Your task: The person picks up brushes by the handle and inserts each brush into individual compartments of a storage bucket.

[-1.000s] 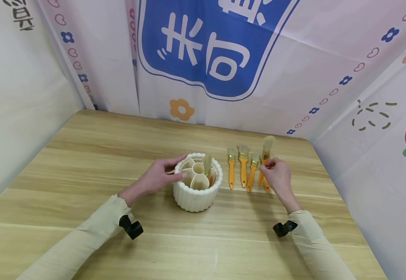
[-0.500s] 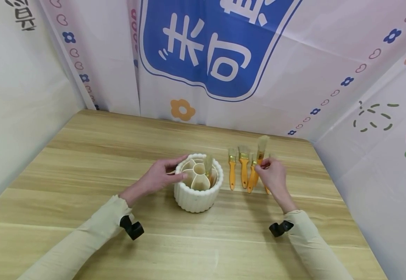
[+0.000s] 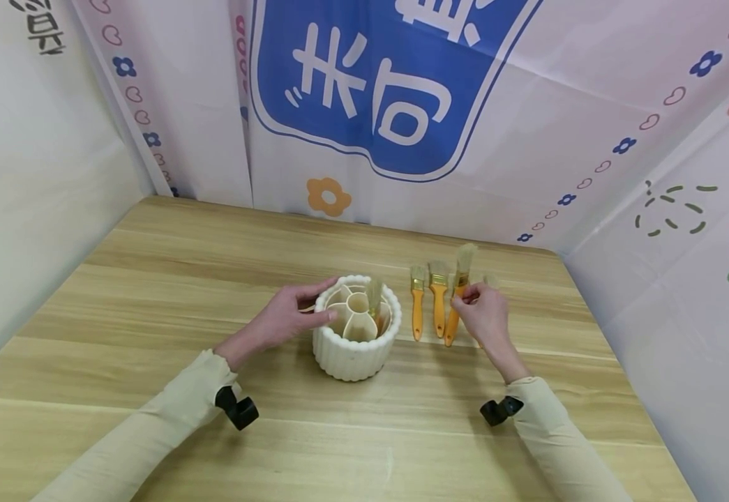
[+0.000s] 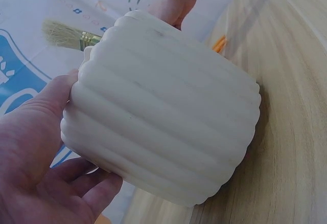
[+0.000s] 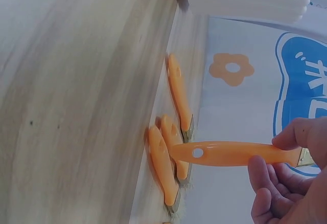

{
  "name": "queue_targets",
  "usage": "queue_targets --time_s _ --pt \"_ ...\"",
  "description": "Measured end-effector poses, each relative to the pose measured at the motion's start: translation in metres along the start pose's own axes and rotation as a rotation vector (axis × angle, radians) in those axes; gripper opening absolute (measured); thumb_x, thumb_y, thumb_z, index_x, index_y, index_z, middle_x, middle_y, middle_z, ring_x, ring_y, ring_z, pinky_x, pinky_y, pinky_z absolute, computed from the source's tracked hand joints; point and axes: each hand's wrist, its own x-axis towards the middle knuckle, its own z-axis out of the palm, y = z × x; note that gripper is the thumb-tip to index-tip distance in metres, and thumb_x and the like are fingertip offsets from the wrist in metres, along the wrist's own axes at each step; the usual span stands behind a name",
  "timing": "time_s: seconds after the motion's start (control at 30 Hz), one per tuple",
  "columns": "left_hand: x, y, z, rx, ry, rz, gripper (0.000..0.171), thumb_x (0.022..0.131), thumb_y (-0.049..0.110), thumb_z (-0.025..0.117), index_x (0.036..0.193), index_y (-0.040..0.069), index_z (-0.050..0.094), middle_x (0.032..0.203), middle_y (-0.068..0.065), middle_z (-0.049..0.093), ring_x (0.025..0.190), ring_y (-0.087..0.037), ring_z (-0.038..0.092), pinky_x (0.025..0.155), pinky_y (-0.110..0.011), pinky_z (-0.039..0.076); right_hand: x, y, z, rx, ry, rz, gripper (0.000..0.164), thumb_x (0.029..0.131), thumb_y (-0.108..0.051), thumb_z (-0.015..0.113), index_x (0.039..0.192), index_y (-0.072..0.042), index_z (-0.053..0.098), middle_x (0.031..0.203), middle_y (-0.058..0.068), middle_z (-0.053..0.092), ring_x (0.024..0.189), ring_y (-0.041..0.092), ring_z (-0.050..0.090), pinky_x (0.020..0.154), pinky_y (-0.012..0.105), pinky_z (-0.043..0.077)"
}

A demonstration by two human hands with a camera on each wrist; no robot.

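Note:
A white ribbed brush holder (image 3: 351, 359) with inner compartments stands on the table. My left hand (image 3: 285, 314) grips its left side, thumb at the rim and fingers around the outside. One paintbrush (image 4: 64, 34) stands in a right-hand compartment, bristles up. Between thumb and fingers, my right hand (image 3: 486, 314) pinches another paintbrush (image 5: 230, 153) near its metal band. Its bristles point up and its orange handle hangs over the brushes on the table. The left paintbrush (image 3: 417, 307), the middle paintbrush (image 3: 439, 307) and a third paintbrush (image 3: 451, 328) lie beside the holder.
Behind my right hand, the bristles of one more paintbrush (image 3: 490, 281) show, the rest mostly hidden. The wooden table (image 3: 314, 446) meets a printed cloth backdrop (image 3: 289, 167) at the back, with white walls at both sides.
My right hand has moved left with its paintbrush, from the rightmost brush to above the third one. My left hand stays on the brush holder.

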Motion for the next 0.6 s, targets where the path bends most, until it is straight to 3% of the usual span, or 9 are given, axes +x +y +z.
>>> queue_targets --time_s 0.3,0.6 --pt "0.0002 -0.0001 -0.0002 0.019 -0.001 0.002 0.067 0.084 0.029 0.069 0.142 0.015 0.039 0.148 -0.013 0.037 0.13 -0.029 0.045 0.105 -0.042 0.044 -0.0007 -0.005 0.0043 0.013 -0.043 0.017 0.02 0.084 -0.018 0.061 0.092 0.0 0.062 0.087 0.016 0.065 0.071 0.022 0.059 0.056 0.021 0.046" --pt "0.0 -0.0006 -0.0004 0.027 -0.001 0.002 0.066 0.085 0.029 0.069 0.142 0.016 0.039 0.148 -0.013 0.037 0.13 -0.029 0.045 0.106 -0.042 0.043 -0.0018 -0.0092 0.0084 0.006 -0.033 -0.003 0.018 0.082 -0.018 0.06 0.089 -0.002 0.064 0.084 0.014 0.066 0.068 0.02 0.058 0.055 0.021 0.045"
